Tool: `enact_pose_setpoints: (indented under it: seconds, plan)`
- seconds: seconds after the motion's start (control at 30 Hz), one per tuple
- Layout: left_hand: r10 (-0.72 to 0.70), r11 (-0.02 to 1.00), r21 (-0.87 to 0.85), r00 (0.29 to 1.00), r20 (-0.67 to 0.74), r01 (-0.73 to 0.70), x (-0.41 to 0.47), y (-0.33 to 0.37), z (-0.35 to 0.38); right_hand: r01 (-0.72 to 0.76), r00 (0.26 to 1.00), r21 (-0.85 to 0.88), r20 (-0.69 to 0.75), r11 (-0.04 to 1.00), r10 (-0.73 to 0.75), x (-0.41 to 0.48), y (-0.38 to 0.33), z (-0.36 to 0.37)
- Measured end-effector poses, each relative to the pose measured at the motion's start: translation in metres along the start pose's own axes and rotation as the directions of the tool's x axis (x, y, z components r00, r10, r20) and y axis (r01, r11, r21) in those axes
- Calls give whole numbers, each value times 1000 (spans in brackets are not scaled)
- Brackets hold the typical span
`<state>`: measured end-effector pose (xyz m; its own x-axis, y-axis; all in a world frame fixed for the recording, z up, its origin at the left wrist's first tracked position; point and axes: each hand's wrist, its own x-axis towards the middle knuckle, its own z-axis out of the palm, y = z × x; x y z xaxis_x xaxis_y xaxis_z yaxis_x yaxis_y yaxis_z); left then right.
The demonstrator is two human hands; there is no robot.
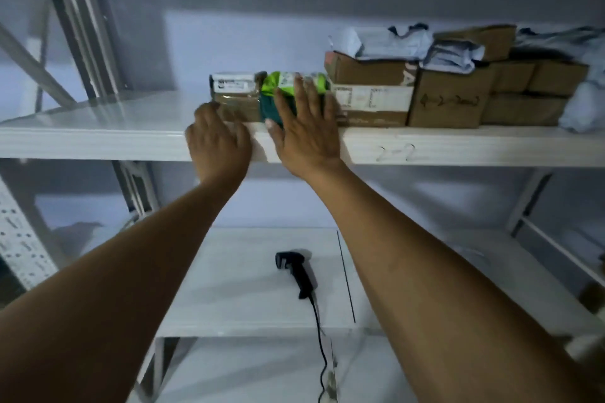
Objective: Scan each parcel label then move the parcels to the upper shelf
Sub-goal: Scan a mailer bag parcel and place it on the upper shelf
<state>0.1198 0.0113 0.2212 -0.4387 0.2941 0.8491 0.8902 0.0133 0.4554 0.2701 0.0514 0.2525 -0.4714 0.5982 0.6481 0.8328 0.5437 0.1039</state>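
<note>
Together, left hand (217, 137) and right hand (302, 127), fingers spread, press one green parcel (288, 88).

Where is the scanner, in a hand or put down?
Put down. The barcode scanner lies on the lower shelf, its cable trailing off the front; both hands are up at the parcels on the upper shelf.

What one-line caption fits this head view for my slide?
Both hands, left hand and right hand, press a green parcel onto the upper shelf; scanner lies below.
</note>
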Motion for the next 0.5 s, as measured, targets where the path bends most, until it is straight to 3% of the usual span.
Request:
enact_pose_setpoints:
  seconds: [0.1, 0.17, 0.5]
  plan:
    - [-243, 965, -86, 968, 63, 247, 2, 18, -12, 66, 981, 14, 183, 998, -68, -15, 4, -5]
    - [-368, 926, -30, 917, 154, 377, 16, 32, -20, 53, 953, 66, 293, 996, -70, -23, 7, -10]
    - [-352, 919, -23, 845, 403, 394, -36, 95, -86, -67, 863, 56, 505, 996, 30, -93, 36, -76]
